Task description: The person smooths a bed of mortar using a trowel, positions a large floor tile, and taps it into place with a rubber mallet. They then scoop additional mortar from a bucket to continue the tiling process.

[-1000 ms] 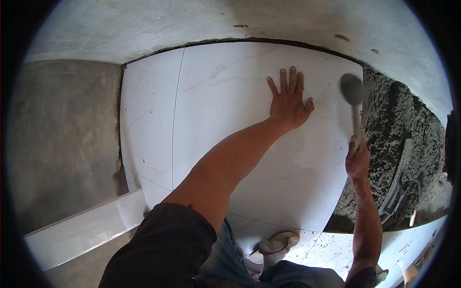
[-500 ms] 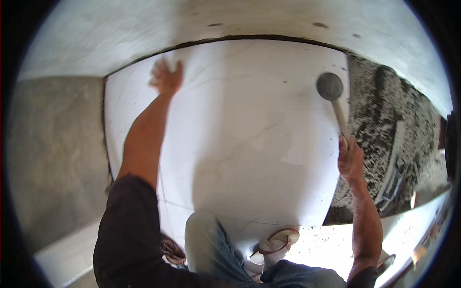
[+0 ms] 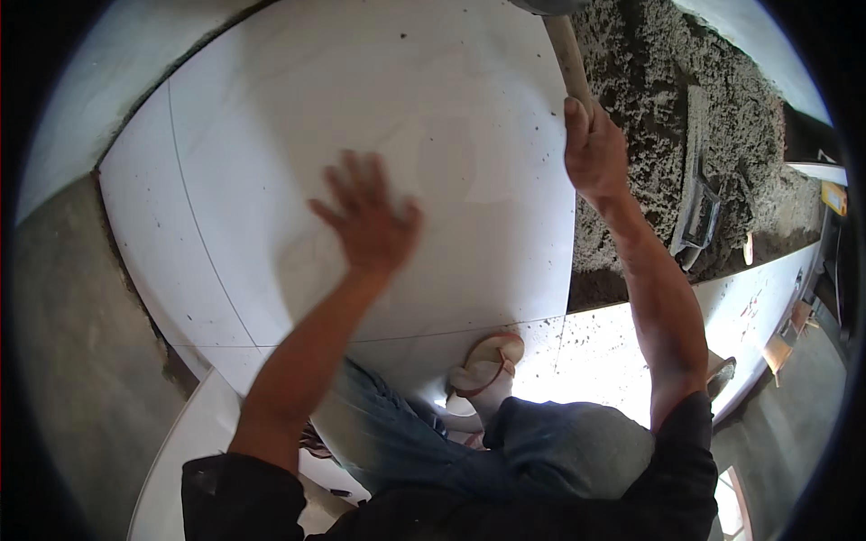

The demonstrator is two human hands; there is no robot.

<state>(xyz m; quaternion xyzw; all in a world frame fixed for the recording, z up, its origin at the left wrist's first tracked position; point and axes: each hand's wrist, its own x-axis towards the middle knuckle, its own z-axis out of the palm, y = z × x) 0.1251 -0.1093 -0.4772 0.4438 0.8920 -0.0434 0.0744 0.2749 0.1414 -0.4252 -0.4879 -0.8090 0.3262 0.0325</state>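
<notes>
The mallet [image 3: 566,56] reaches away from you out of the fingers of your right hand [image 3: 597,155], which are wrapped round the lower part of its handle. Its long axis tilts slightly left, close to the line of the right edge of the large white tile [image 3: 478,257], with rough grey mortar [image 3: 654,90] just beyond. The head is cut off by the top of the view, so you cannot tell whether it touches the tile. Your right hand is the nearer one to that edge; your left hand [image 3: 372,230] is over the tile's middle, fingers spread, blurred and grasping nothing, and whether the palm meets the surface is unclear.

Compared with half a second ago, your left hand is off the far left part and nearer your body, over the main tile. Your view is shifted too: less far wall shows, and the mallet's head, then fully visible, is mostly out of sight.
</notes>
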